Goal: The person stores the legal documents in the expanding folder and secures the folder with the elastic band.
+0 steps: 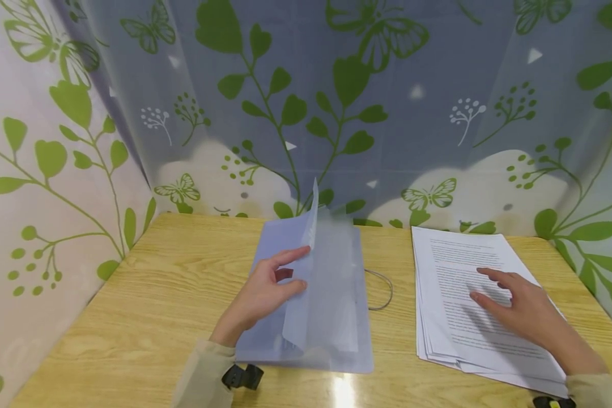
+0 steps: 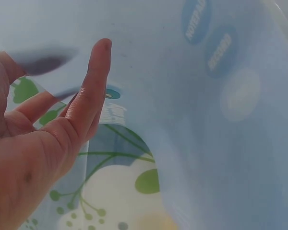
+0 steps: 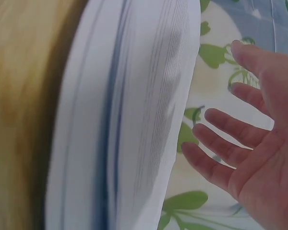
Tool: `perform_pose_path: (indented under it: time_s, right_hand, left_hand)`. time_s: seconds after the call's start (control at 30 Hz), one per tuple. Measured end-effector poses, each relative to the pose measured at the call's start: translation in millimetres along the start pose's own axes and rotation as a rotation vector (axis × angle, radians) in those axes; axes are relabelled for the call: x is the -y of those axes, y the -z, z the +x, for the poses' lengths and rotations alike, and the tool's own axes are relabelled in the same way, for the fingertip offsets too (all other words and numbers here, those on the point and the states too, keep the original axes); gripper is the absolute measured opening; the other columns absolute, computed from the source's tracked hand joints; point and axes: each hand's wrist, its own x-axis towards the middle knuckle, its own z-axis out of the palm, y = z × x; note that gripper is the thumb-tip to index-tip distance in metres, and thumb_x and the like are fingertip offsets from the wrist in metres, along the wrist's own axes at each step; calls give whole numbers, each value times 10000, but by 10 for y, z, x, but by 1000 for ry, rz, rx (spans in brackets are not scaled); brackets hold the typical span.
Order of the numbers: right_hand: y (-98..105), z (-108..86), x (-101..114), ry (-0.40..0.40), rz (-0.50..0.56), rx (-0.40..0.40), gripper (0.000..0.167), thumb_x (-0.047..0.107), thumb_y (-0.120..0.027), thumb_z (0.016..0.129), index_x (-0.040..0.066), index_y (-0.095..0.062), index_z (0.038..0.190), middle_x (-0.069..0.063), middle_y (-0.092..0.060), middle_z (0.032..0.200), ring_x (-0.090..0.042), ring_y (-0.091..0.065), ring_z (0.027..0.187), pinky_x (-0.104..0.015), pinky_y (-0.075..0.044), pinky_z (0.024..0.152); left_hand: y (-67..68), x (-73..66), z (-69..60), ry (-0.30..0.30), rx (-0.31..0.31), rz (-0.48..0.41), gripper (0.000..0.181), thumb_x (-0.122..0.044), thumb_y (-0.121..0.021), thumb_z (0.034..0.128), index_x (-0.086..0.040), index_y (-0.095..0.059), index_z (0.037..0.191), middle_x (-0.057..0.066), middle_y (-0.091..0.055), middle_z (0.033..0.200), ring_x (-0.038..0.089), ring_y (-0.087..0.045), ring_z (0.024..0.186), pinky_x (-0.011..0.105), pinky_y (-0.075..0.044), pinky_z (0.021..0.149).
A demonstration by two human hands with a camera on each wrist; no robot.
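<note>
A pale blue plastic folder (image 1: 364,340) lies on the table with its cover (image 1: 302,317) raised partway and leaning left. Translucent sleeves (image 1: 334,283) show inside it. My left hand (image 1: 265,286) is at the cover, fingers and thumb extended, not curled round it. Printed words stand on the blue plastic (image 2: 216,129) in the left wrist view. To the right lies a stack of printed paper (image 1: 459,306), its sheets slightly uneven at the lower edge. My right hand (image 1: 527,309) hovers over that stack with spread fingers, holding nothing; the right wrist view shows its palm (image 3: 259,177).
A thin grey cord (image 1: 387,289) loops out from the folder's right side. The wooden table (image 1: 148,306) ends at a blue curtain (image 1: 428,130) with leaves and butterflies, and a pale patterned curtain (image 1: 41,204) hangs on the left.
</note>
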Motion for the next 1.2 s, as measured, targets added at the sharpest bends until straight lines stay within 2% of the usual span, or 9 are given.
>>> perform_pose_path:
  time_s: [0.4,0.63,0.8,1.2]
  right_hand:
    - [103,-121,-220,-119,-28,56,627,379,-758,902,-41,-597,1339,-384,-611,1267,-561,-632,1029,-647,-515,768]
    - [203,-151,-340,-228,-77,135,722,465,-711,926,-77,-536,1370,-435,-553,1287,-587,-604,1072,-652,-511,791]
    - [220,-191,-419,-242,-102,119,727,469,-727,909,-81,-543,1347,-431,-567,1264,-568,-629,1024,-633,-517,774]
    - [266,-248,-567,-299,-125,192,812,528,-681,927,-126,-485,1365,-465,-512,1296,-551,-637,989,-607,-521,769]
  left_hand:
    - [12,19,-25,-2,-13,2,614,-47,-654,895,-182,-557,1486,35,-421,1617,372,-559,1310,310,-541,890]
    - [26,0,-51,8,-7,-10,608,-61,-652,900,-184,-555,1488,33,-413,1622,373,-538,1335,307,-534,890]
    - [19,-4,-54,5,-13,-12,617,-51,-653,893,-183,-556,1487,27,-421,1618,359,-555,1312,305,-539,881]
    - [4,2,-49,10,-15,-12,622,-41,-653,891,-189,-557,1487,11,-427,1614,361,-553,1316,317,-544,901]
